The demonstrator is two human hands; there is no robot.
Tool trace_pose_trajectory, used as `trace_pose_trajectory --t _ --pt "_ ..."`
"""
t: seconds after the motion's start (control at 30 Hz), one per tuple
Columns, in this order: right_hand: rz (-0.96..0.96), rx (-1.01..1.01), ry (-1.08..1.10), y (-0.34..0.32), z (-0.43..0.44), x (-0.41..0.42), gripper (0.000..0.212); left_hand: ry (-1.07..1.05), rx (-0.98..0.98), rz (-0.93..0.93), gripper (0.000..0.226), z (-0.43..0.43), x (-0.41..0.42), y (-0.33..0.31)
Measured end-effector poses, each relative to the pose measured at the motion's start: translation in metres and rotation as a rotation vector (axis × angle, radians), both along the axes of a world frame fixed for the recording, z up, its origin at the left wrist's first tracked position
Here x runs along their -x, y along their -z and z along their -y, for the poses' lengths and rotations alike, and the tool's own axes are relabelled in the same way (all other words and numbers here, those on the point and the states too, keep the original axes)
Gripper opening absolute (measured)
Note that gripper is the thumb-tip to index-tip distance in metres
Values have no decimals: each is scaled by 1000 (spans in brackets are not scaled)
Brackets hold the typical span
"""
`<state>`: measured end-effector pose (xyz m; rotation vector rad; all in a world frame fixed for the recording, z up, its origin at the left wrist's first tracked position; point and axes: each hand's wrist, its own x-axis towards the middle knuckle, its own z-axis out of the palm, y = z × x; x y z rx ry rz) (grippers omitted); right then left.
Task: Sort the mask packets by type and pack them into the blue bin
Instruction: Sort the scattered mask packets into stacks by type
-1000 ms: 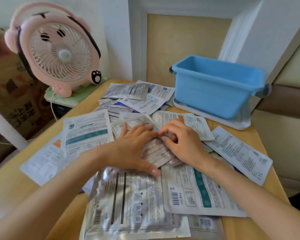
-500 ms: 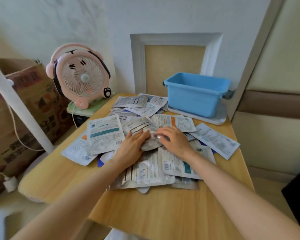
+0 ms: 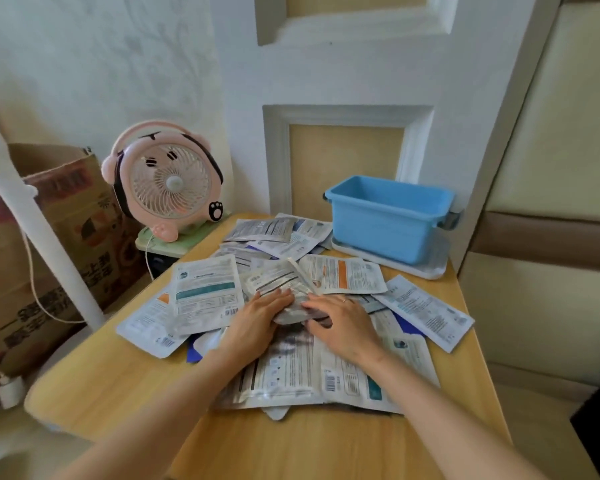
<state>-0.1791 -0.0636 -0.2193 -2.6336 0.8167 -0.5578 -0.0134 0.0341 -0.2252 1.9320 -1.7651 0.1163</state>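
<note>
Pinching one silver packet (image 3: 284, 289) from both sides, the left hand (image 3: 257, 323) and right hand (image 3: 343, 327) hold it over the pile on the table (image 3: 291, 445), with the bin (image 3: 388, 220) ahead, nearer the right hand.

Background clutter we see, left side and back wall.
Pink round desk fan (image 3: 168, 183) with paw print, upright on a pale green pad (image 3: 187, 235) at the light wooden table (image 3: 125, 372)'s far-left corner. Brown printed cardboard box (image 3: 49, 216) left of it, white slanted pole (image 3: 39, 223) across its front. White panelled wall (image 3: 343, 81) behind.
</note>
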Motion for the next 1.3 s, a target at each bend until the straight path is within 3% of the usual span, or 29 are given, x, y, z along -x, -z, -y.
trace_pose_trajectory --t 0.23,0.37,0.47,0.53,0.57,0.63,0.73,0.77,0.87,0.97,1.07,1.13,1.2,1.3 --pt "29 85 28 -8 -8 -5 36 -44 -12 27 47 -4 5 -7" --pt "138 -95 47 -12 -13 0 28 -99 -21 2 44 -6 11 -16" --pt "426 -324 49 -39 -20 -1 33 -89 195 -95 29 -10 14 -39" --pt "641 -553 23 -68 -27 0 51 -153 429 -344 17 -15 21 -65" --pt "683 -666 1 -79 -27 0 55 -217 525 -528 21 -16 25 -79" --pt "650 -843 -93 -94 -31 2 40 -262 620 -856 28 -19 30 -99" --pt "685 -1008 -177 -104 -45 6 1 -163 488 -1159 13 -27 31 -106" --pt "708 -1022 -170 -107 -49 7 11 -124 401 -1215 25 -31 30 -104" --pt "683 -936 -106 -101 -55 9 25 -97 229 -1242 40 -41 29 -96" --pt "518 -753 -64 -86 -56 7 13 -206 260 -1192 33 -54 22 -85" --pt "96 -401 -173 -57 -65 11 70 -400 356 -1067 20 -76 -3 -68" --pt "-221 -77 -330 -36 -77 11 85 -546 379 -997 15 -88 -21 -54" --pt "-346 58 -392 -17 -79 4 77 -645 360 -959 24 -96 -31 -45" --pt "-312 95 -355 -11 -62 -10 67 -696 385 -913 23 -104 -34 -45"
